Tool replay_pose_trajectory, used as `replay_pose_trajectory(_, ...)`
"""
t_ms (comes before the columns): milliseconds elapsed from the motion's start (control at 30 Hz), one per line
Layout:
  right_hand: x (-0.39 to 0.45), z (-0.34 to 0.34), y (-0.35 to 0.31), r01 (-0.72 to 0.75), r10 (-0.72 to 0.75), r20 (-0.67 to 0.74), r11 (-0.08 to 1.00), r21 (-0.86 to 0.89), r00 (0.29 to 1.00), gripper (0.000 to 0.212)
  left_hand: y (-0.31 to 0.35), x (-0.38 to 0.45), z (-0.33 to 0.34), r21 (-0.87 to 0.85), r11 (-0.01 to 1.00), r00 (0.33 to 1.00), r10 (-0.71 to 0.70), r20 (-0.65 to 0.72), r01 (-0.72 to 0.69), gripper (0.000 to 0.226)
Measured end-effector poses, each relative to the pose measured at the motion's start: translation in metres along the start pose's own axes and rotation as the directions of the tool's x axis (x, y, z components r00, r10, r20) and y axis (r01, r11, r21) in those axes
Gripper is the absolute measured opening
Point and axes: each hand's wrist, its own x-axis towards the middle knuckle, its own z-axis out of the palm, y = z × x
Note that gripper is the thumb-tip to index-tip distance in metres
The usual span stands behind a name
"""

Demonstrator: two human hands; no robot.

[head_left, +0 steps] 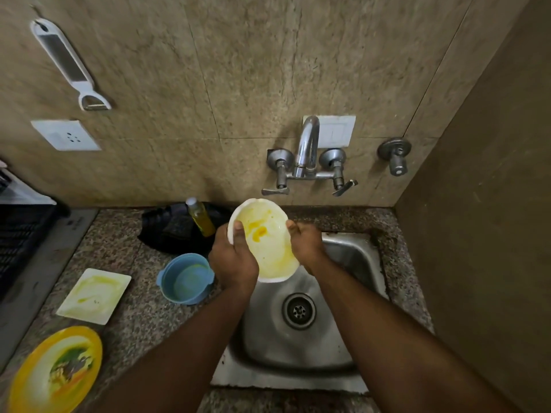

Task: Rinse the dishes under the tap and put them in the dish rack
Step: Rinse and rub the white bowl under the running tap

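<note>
A white oval plate (265, 239) smeared with yellow sauce is held tilted above the steel sink (351, 257), below the tap (307, 144). My left hand (234, 257) grips its left rim, thumb on the inner face. My right hand (307, 242) grips its right rim. No water runs from the tap. On the counter to the left lie a dirty white square plate (94, 296), a blue bowl (186, 278) and a yellow round plate (56, 371). The black dish rack (21, 236) stands at the far left.
A bottle of yellow dish soap (201, 217) leans on a dark cloth (170, 231) behind the bowl. Two tap handles (275, 190) hang under the spout, and a separate valve (395, 156) sits to the right. A brown wall closes the right side.
</note>
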Motion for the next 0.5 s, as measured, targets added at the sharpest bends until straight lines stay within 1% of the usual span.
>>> replay_pose_trajectory(33, 0.0, -0.002, 0.001, -0.011, 0.007, 0.088, 0.999, 0.051, 0.996, 0.031, -0.002, 0.003, -0.001, 0.003, 1.0, 1.0, 0.005, 0.001, -0.005, 0.054)
replay_pose_trajectory(67, 0.0, -0.005, 0.002, -0.028, 0.012, 0.166, 0.995, 0.093, 0.986, 0.029, -0.004, 0.006, -0.002, 0.001, 1.0, 1.0, 0.005, -0.001, -0.005, 0.054)
replay_pose_trajectory(100, 0.001, -0.007, 0.002, -0.059, 0.027, 0.228, 0.989, 0.134, 0.973, 0.034, -0.004, 0.009, -0.002, -0.003, 1.0, 1.0, -0.002, -0.004, 0.002, 0.054)
replay_pose_trajectory(133, 0.002, -0.009, 0.0, -0.099, 0.046, 0.255, 0.975, 0.198, 0.966, 0.038, -0.004, 0.011, -0.001, -0.007, 1.0, 1.0, -0.014, -0.009, 0.014, 0.052)
replay_pose_trajectory(167, 0.003, -0.012, -0.003, -0.125, 0.066, 0.231, 0.96, 0.251, 0.971, 0.035, -0.003, 0.013, 0.0, -0.009, 1.0, 0.999, -0.03, -0.014, 0.029, 0.049)
replay_pose_trajectory(200, 0.005, -0.016, -0.006, -0.112, 0.076, 0.136, 0.953, 0.282, 0.988, 0.026, -0.001, 0.014, 0.001, -0.012, 0.999, 0.999, -0.05, -0.015, 0.05, 0.046)
replay_pose_trajectory(233, 0.008, -0.021, -0.01, -0.082, 0.093, -0.026, 0.955, 0.284, 0.995, 0.021, 0.0, 0.014, 0.002, -0.014, 0.997, 0.997, -0.072, -0.008, 0.072, 0.045)
replay_pose_trajectory(267, 0.012, -0.028, -0.013, -0.052, 0.117, -0.206, 0.954, 0.296, 0.972, 0.026, 0.001, 0.013, 0.003, -0.016, 0.996, 0.996, -0.089, 0.001, 0.089, 0.044)
replay_pose_trajectory(300, 0.013, -0.038, -0.019, -0.007, 0.129, -0.341, 0.941, 0.339, 0.931, 0.035, 0.002, 0.011, 0.004, -0.013, 0.995, 0.995, -0.096, 0.01, 0.096, 0.045)
replay_pose_trajectory(333, 0.018, -0.046, -0.02, 0.049, 0.124, -0.417, 0.924, 0.38, 0.9, 0.044, 0.003, 0.009, 0.006, -0.01, 0.996, 0.995, -0.093, 0.02, 0.093, 0.047)
replay_pose_trajectory(400, 0.029, -0.056, -0.018, 0.102, 0.074, -0.467, 0.935, 0.34, 0.881, 0.058, 0.004, 0.005, 0.009, -0.018, 0.996, 0.996, -0.082, 0.031, 0.083, 0.051)
replay_pose_trajectory(433, 0.037, -0.058, -0.015, 0.094, 0.066, -0.47, 0.946, 0.309, 0.88, 0.058, 0.006, 0.003, 0.01, -0.026, 0.996, 0.996, -0.082, 0.034, 0.083, 0.05)
replay_pose_trajectory(500, 0.044, -0.066, -0.016, 0.09, 0.09, -0.513, 0.945, 0.316, 0.854, 0.057, 0.009, 0.0, 0.012, -0.026, 0.995, 0.995, -0.093, 0.031, 0.094, 0.044)
